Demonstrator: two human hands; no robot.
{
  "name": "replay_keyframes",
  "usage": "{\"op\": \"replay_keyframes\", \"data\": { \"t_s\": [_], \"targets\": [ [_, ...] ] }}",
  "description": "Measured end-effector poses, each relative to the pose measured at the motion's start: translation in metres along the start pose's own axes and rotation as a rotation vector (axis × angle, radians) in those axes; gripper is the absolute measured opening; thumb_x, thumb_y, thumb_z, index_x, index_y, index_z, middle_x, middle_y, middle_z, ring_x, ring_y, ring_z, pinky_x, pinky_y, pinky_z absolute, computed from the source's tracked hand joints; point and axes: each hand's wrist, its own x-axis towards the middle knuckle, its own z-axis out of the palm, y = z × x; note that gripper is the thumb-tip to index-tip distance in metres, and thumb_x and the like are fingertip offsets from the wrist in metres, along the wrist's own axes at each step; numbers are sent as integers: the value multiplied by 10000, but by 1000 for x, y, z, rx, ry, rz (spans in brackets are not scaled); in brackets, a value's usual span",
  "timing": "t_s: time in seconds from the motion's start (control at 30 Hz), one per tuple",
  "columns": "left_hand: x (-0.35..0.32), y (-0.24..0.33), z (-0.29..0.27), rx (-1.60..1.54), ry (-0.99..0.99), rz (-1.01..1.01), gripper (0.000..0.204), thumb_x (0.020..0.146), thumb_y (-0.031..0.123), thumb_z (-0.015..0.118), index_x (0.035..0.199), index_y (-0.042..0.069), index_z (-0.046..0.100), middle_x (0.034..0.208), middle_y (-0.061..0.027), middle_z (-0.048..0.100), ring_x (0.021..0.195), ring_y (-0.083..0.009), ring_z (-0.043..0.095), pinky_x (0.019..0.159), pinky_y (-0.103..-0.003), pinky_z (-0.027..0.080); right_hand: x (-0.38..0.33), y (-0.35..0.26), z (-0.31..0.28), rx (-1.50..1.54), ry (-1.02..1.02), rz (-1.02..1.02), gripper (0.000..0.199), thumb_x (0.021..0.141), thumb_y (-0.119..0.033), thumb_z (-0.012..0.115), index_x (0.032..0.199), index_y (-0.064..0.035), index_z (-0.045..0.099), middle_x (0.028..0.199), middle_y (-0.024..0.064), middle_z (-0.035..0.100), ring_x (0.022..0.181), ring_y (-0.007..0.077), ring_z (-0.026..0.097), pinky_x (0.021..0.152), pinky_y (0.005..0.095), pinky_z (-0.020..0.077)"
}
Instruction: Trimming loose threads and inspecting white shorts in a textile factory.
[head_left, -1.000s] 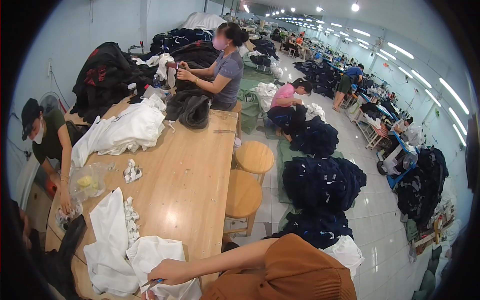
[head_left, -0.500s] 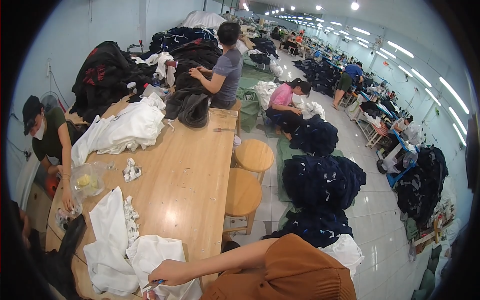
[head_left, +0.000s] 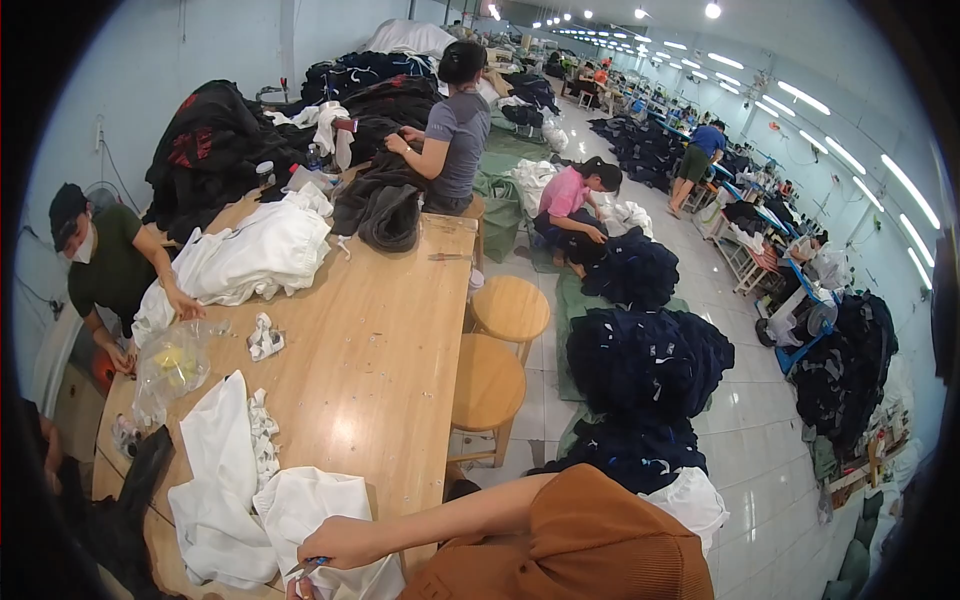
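Note:
My right hand (head_left: 342,543) reaches in from the right over the near end of the wooden table, closed round small thread snips (head_left: 311,564) with a blue handle. The narrow blades point left, above a white garment (head_left: 318,497) spread on the table. Only a sliver of my left hand (head_left: 301,590) shows at the lower edge, its fingers bent against the same cloth close under the snips; the rest is cut off. Another white garment (head_left: 215,490) lies flat just to the left, with a crumpled strip of white pieces (head_left: 262,435) beside it.
The wooden table (head_left: 370,350) carries white garments (head_left: 260,250), a clear plastic bag (head_left: 172,365) and dark cloth (head_left: 125,510). Two round stools (head_left: 487,385) stand along its right side. Dark bundles (head_left: 645,360) sit on the floor. Co-workers (head_left: 460,140) are around the table and beyond.
The co-worker at the left has straightened, with one hand moved up from the table to beside the plastic bag, which now stands taller. My hands and the snips have hardly moved.

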Motion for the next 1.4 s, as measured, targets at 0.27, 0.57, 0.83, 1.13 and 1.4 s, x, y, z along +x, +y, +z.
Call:
{"op": "replay_keyframes", "data": {
  "t_s": [0.27,0.57,0.83,1.13,1.4],
  "targets": [
    [7,-15,0,-82,-44,-53,275,841,185,553,959,-62,577,814,-74,564,719,-149,462,627,-269,400,-4,-1,-2,31,25,-12,138,738,-93,518,862,-42,550,767,120,594,710,304,566,619,376,436],
    [1,-37,-3,-756,-189,-63,289,854,207,456,1027,-10,535,1016,-93,562,924,-179,537,837,-317,418,2,-14,14,145,56,-78,217,691,-62,542,908,-50,530,883,110,534,803,289,539,660,369,437],
    [-6,12,-5,-617,-170,-144,230,858,181,526,861,-35,607,776,10,581,743,-61,478,684,-219,397,1,-31,-51,86,-66,230,352,702,-91,650,1042,-78,559,881,69,610,767,179,606,644,275,486],
    [-24,14,-24,-761,-177,-187,254,877,207,506,894,-23,613,779,14,591,699,-33,490,637,-192,406,13,-43,-38,-230,-106,-50,226,705,-244,675,833,-96,562,636,-1,506,569,169,461,611,301,274],
    [-24,16,-31,-643,-201,-192,255,875,227,509,888,0,625,720,45,570,667,-18,449,601,-185,382,20,-50,-39,-323,-144,-69,219,664,-204,699,802,-91,571,622,3,502,563,156,459,639,293,269]
  ]
}}
